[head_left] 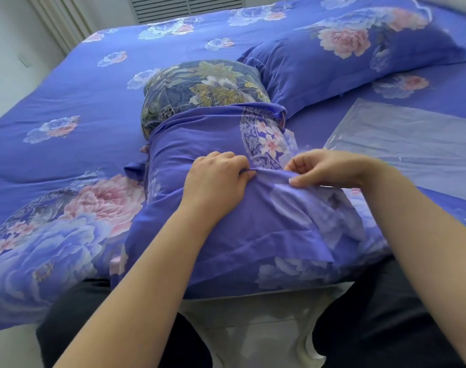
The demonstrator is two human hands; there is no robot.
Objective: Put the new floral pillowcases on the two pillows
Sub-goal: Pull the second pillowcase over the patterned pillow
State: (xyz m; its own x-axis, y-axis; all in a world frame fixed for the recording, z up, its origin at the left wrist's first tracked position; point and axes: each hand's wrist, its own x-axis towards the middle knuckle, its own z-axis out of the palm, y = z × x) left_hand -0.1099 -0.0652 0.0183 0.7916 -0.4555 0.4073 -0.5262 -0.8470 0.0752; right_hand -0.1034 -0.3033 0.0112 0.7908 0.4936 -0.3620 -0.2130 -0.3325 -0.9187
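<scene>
A pillow [200,88] in a dark blue and gold flowered cover lies in front of me on the bed. Its near half sits inside a new purple floral pillowcase [200,139], and its far end sticks out. My left hand [216,181] grips a fold of that pillowcase on top of the pillow. My right hand [325,168] pinches the same fold just to the right. A second pillow [346,57], fully covered in the purple floral fabric, lies at the back right.
A purple floral quilt [80,115] covers the bed. A clear plastic bag [412,136] lies flat on the right. The bed's near edge and pale floor [266,328] are below, between my dark-clothed legs. A wall and a vent stand behind the bed.
</scene>
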